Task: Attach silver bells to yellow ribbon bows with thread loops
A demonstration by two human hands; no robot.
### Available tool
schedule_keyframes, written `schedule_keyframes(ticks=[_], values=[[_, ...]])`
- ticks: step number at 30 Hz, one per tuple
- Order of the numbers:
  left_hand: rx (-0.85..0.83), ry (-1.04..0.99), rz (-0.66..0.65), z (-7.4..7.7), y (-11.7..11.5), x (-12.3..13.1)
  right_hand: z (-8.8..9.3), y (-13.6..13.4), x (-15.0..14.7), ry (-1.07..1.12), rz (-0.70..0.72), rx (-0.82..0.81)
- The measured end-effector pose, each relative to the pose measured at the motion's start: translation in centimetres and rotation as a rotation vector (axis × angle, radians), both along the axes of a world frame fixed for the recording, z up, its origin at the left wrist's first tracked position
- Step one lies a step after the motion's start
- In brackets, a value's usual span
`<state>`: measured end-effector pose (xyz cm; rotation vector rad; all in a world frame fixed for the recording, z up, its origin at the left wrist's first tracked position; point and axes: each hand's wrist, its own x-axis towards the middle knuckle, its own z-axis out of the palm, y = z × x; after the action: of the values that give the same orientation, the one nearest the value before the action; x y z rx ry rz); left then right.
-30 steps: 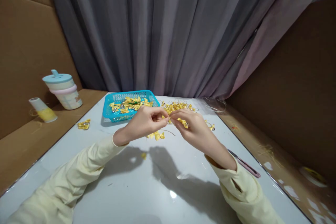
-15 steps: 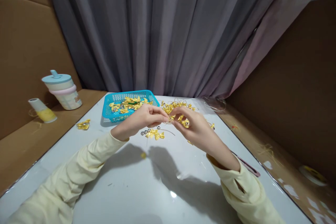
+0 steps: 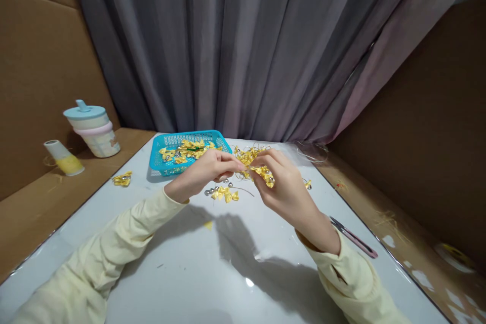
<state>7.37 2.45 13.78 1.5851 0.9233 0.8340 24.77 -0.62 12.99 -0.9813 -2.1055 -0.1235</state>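
Above the white table, my left hand (image 3: 212, 168) is closed in a pinch, its thumb and forefinger pointing right. My right hand (image 3: 283, 182) meets it fingertip to fingertip, also pinching. What lies between the fingertips is too small to make out. Below the hands are several yellow ribbon bows (image 3: 225, 194) with silver bells (image 3: 210, 192) and a thin cord (image 3: 246, 191). Behind my right hand spreads a pile of yellow bows with loops of cord (image 3: 246, 154), partly hidden. A small yellow piece (image 3: 208, 225) shows lower down; whether it hangs or lies is unclear.
A blue plastic basket (image 3: 155, 157) with bows and bells stands behind my left hand. Another bow bundle (image 3: 122, 178) lies at left. Tweezers-like pink tool (image 3: 359, 243) lies by my right forearm. A lidded cup (image 3: 96, 134) and a yellow-white cone (image 3: 65, 159) stand far left.
My right hand has shifted slightly right, and its fingertips have parted a little from the left ones. More of the pink tool shows beside my right sleeve. The view has moved slightly.
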Motion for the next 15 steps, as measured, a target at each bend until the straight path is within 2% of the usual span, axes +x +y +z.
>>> schedule_keyframes(ticks=[6,15], values=[[0.023,0.037,0.004,0.0,0.0,0.1,-0.4,0.4,0.0,-0.05,-0.029,-0.006],[0.095,0.111,0.025,-1.0,0.6,0.1,-0.9,0.8,0.0,-0.103,-0.042,0.003]])
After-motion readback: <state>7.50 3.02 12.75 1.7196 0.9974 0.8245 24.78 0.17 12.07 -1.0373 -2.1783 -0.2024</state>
